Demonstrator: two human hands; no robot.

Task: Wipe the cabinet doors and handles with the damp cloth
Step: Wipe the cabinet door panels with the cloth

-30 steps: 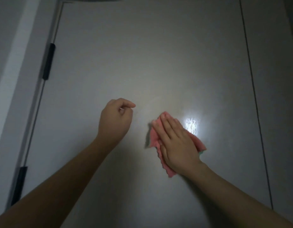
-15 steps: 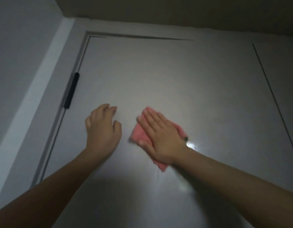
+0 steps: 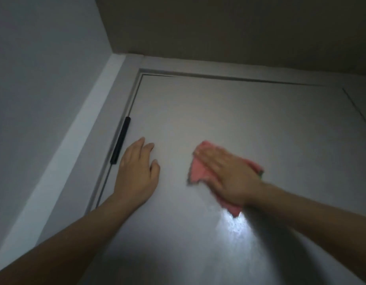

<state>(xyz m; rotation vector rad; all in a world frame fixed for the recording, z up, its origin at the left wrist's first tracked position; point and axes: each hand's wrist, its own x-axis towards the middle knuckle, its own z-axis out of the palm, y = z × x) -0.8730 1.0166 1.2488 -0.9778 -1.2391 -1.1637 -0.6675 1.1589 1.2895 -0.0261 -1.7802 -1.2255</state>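
A tall grey cabinet door fills the view, seen from below up to its top edge. My right hand lies flat with straight fingers on a pink cloth and presses it against the door's middle. Pink corners of the cloth stick out to the left of the hand and below the wrist. My left hand rests flat on the door to the left, fingers pointing up, just right of a black hinge. No handle is in view.
A pale wall and white frame strip run along the left. The ceiling sits just above the door. A second door panel begins at the far right past a thin gap. A bright light glare shines below the cloth.
Both hands have moved up the door, and the view has tilted up to show the door's top and the ceiling. My left hand went from loosely curled to flat on the door. The cloth travelled up with my right hand.
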